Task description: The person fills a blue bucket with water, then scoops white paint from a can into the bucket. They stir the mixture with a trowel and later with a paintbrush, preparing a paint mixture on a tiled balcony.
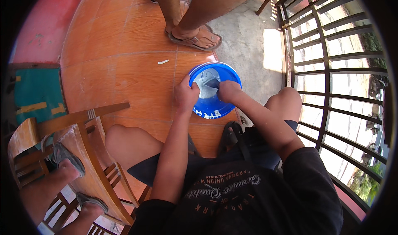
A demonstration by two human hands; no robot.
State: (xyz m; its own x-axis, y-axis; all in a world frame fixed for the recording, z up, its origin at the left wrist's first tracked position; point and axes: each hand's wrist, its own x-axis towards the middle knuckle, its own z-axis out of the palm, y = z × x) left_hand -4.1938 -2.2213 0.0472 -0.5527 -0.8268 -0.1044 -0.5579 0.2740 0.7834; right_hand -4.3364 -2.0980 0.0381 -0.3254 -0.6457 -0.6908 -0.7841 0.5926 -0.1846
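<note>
A blue bucket (227,107) stands on the floor in front of me, between my knees and another person's feet. Wet-looking pale grey-white stuff (206,93) covers its bottom and part of its inner wall. My left hand (186,94) is closed on the bucket's left rim. Inside the right part of the bucket, my right hand (229,91) is closed around a dark flat tool (212,83) that touches the pale stuff. The tool's grip is hidden in my fist, and its exact kind cannot be made out. White smears mark the bucket's near side.
Another person's sandalled foot (199,38) rests just beyond the bucket. A white scrap (163,62) lies on the orange tiles (124,77). At left, someone's sandalled feet (68,162) rest on a wooden chair (89,168). A barred railing (327,69) runs along the right.
</note>
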